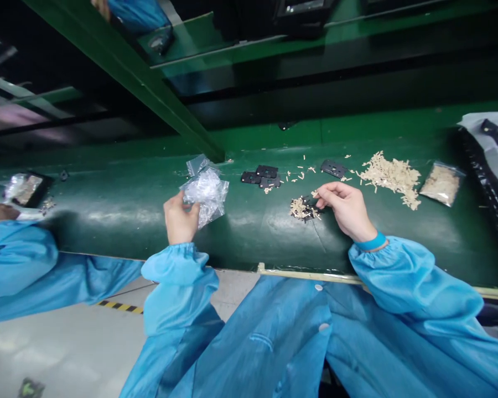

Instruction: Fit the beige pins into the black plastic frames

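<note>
At frame centre, the left hand [179, 220] grips crumpled clear plastic bags [205, 192]; the right hand [348, 210] pinches a small black plastic plate [309, 207] beside tan slivers [299, 209].

Light-blue cleanroom smock [282, 337], thin glossy fabric, white snap buttons [318, 287] down the front. Long baggy sleeves [178, 276] with elastic-gathered cuffs. Blue wristband [371, 242] at right hand [348, 213]. Left hand [179, 221] ungloved.

Bare green belt [120, 204] lay open between the co-worker's sleeve [20, 254] and the clear bags [205, 192]. Rightward, black plates [260, 176], a beige-piece pile [392, 174] and a filled bag [442, 184] crowded the surface; a slanted beam [149, 88] barred the far left.
</note>
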`<state>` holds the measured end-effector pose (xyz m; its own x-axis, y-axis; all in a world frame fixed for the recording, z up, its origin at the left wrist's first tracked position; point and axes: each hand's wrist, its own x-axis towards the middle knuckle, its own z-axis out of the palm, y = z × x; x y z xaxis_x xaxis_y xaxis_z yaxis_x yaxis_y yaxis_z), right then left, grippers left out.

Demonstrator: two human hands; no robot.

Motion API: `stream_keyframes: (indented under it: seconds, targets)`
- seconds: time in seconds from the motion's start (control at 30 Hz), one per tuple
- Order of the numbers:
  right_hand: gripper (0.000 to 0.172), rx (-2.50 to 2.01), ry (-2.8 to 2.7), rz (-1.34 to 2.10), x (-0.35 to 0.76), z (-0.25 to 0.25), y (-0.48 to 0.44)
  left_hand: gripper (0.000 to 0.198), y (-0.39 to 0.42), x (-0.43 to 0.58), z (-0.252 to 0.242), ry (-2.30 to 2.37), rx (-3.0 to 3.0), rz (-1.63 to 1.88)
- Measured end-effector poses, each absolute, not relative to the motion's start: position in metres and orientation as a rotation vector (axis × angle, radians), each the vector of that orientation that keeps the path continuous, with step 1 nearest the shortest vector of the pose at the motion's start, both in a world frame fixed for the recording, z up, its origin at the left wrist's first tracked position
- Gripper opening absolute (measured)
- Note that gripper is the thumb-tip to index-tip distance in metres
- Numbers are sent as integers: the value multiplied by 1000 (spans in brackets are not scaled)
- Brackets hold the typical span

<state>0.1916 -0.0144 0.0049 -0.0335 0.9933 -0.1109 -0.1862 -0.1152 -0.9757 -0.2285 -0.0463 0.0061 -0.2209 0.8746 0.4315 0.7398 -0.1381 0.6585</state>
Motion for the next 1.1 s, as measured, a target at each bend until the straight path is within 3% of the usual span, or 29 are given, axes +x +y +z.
stream_keyframes:
  seconds: [0.1,0.27,0.43,0.6,0.67,0.83,0.93,1.1]
  targets:
    - [15,-1162,-1038,1361,191,6,-14,46,-45,-200,12,2211,1818,1319]
    - [15,-1179,-965,1293,202,1,-3,36,-38,-79,10,1616,2094,989]
    - [19,-1276,-928,1141,205,-15,3,81,-44,-8,-22,1312,2308,549]
    - [28,-1257,-1121,1158,183,-23,-11,91,-34,3,-30,1183,2373,541]
    - [30,-1235,-1070,1247,180,-23,-13,86,-31,1,-26,1119,2309,607]
    - [26,-1174,-921,1225,191,-21,-6,51,-43,-26,-23,1358,2128,912]
    - [23,-1208,-937,1173,197,-19,-1,47,-56,-47,-25,1536,2102,876]
    - [19,-1290,-1087,1091,193,-16,8,36,-43,-35,-19,1406,2007,950]
